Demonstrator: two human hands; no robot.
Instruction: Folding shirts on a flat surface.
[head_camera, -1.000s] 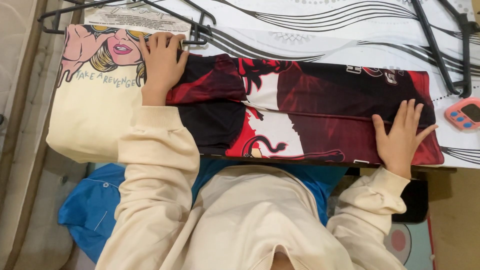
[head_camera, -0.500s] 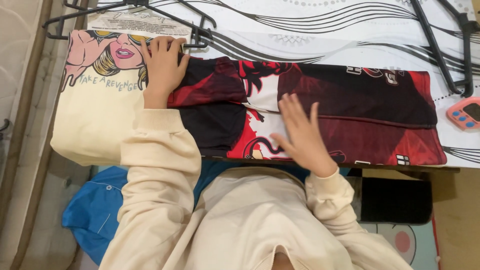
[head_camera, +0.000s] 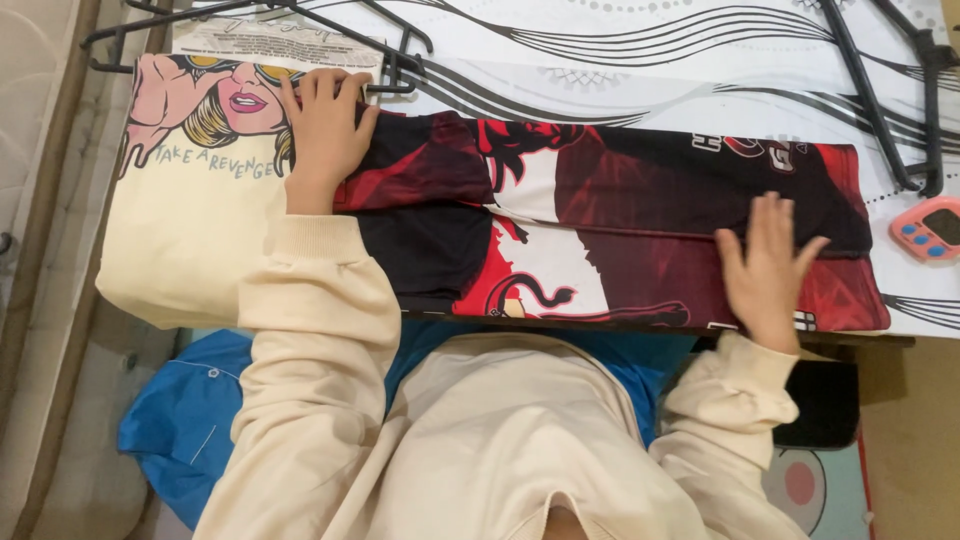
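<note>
L hand lies flat, fingers close together, on the left end of the red/black folded garment, which runs along the near edge of the table. R hand is flat w/ fingers spread on its right end. Cream printed tee sits at table's left edge, black hangers at far right corner, pink timer at right edge.

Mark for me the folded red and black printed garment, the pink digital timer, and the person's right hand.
Folded red and black printed garment (head_camera: 640, 200): head view, dark red upper panel.
Pink digital timer (head_camera: 928, 228): head view, pink casing beside the blue buttons.
Right hand (head_camera: 765, 268): head view, back of the hand, flat on the garment.
</note>
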